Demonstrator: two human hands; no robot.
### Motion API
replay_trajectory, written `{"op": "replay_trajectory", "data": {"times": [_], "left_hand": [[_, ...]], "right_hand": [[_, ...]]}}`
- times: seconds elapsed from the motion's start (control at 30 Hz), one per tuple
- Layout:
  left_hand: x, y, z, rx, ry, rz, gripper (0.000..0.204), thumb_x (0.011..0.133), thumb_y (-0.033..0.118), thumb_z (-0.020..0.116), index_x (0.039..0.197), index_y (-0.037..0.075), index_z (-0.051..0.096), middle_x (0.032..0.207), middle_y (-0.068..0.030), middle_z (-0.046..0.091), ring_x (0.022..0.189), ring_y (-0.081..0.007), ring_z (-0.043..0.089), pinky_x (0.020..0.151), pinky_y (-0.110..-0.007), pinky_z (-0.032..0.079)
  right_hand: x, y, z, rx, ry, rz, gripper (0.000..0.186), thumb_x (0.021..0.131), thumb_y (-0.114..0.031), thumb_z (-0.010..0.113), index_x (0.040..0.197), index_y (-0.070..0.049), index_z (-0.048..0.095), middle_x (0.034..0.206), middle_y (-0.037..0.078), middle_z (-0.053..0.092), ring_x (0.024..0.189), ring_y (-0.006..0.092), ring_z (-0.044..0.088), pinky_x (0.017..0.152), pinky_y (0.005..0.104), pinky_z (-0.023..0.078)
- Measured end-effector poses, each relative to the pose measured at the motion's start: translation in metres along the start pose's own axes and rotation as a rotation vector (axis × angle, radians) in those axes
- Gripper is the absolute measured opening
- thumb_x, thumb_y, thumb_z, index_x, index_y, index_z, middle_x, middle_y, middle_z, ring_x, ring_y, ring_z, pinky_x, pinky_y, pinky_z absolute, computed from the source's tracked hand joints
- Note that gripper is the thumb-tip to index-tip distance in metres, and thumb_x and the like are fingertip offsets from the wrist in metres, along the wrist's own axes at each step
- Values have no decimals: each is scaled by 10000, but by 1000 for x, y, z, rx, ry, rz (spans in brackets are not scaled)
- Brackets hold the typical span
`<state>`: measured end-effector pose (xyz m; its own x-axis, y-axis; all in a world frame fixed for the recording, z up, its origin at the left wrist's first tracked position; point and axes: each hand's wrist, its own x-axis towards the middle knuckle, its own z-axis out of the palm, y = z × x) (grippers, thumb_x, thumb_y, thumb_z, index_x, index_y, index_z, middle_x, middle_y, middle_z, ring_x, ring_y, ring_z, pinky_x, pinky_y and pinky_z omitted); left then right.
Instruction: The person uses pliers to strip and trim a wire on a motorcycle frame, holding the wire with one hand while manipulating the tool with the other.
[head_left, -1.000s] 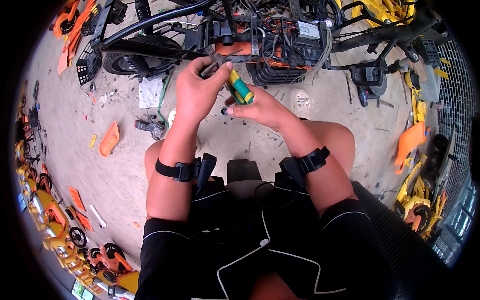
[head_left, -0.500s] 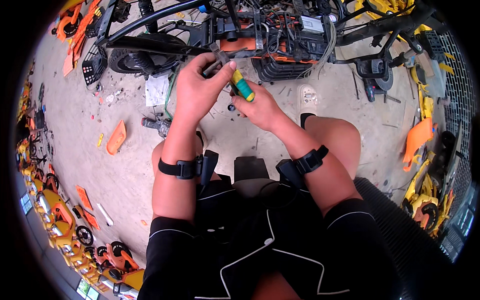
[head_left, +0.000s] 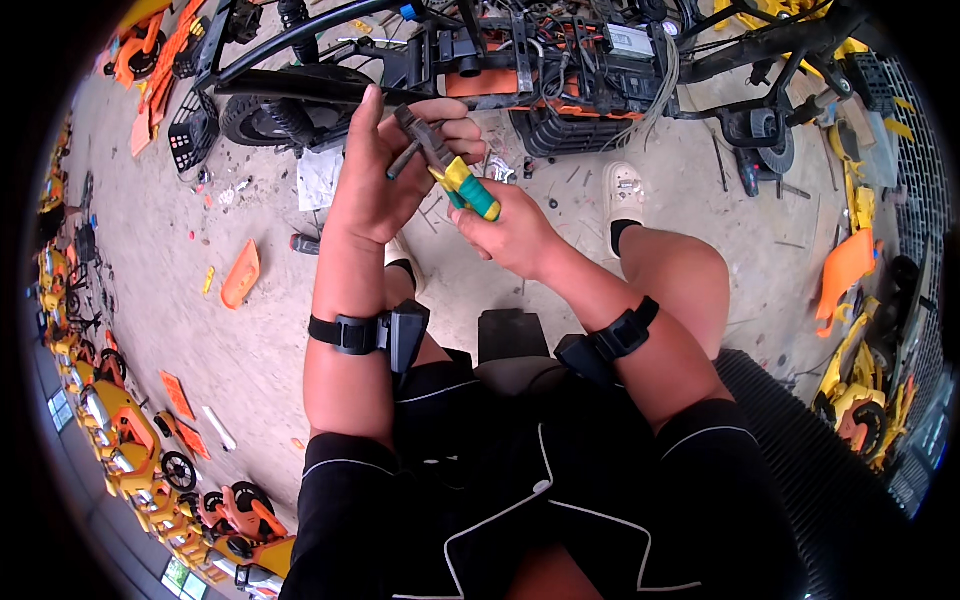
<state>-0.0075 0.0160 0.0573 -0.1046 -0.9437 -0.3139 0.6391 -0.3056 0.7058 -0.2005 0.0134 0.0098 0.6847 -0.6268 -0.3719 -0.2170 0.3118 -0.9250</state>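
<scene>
My right hand is closed around the yellow and green handles of a pair of pliers. The steel jaws point up and left, over the palm of my left hand. That hand is turned palm up, its thumb stretched out and its fingers loosely curled behind the jaws. A short dark rod, bolt-like, rests in it beside the jaws; whether the jaws touch it I cannot tell. Just beyond the hands stands a stripped vehicle frame with exposed wiring and orange panels.
Grey cables hang off the frame's right side. A power tool lies left of my left forearm, another tool at the far right. An orange panel and scraps litter the concrete floor. Yellow vehicles line the left edge.
My left thumb has lifted off the pliers and the left hand has loosened, with its palm showing. The pliers have shifted left and down in my right hand. The view has moved slightly.
</scene>
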Motion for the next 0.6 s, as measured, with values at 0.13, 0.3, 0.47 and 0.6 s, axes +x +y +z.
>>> {"op": "replay_trajectory", "data": {"times": [0.13,0.3,0.47,0.6], "left_hand": [[0,2,-5,-170,-83,-12,876,1021,708,276,1307,-53,603,1127,-203,711,1065,-339,687,1036,-452,509],[2,6,-5,-145,-42,65,810,1049,616,309,1374,-93,527,1204,-221,675,1107,-338,665,1075,-457,487],[0,6,-2,82,180,166,653,1069,456,368,1409,-85,502,1285,-215,653,1172,-302,638,1084,-424,469],[-1,5,5,258,270,178,564,1061,371,415,1405,-64,519,1324,-199,640,1215,-272,615,1054,-387,454]], "right_hand": [[-4,-12,1,-98,0,0,175,980,-191,636,1049,-31,618,771,5,590,617,103,554,581,282,462],[-1,7,4,-58,-12,-64,192,977,-168,630,1106,-25,630,792,13,625,717,113,607,689,297,509],[-9,-8,0,-217,-2,-19,228,963,-153,624,1128,4,629,887,49,699,857,140,668,825,322,523],[-10,-5,-3,-174,3,4,237,962,-148,603,1136,11,624,907,55,715,870,148,674,829,330,524]]}}
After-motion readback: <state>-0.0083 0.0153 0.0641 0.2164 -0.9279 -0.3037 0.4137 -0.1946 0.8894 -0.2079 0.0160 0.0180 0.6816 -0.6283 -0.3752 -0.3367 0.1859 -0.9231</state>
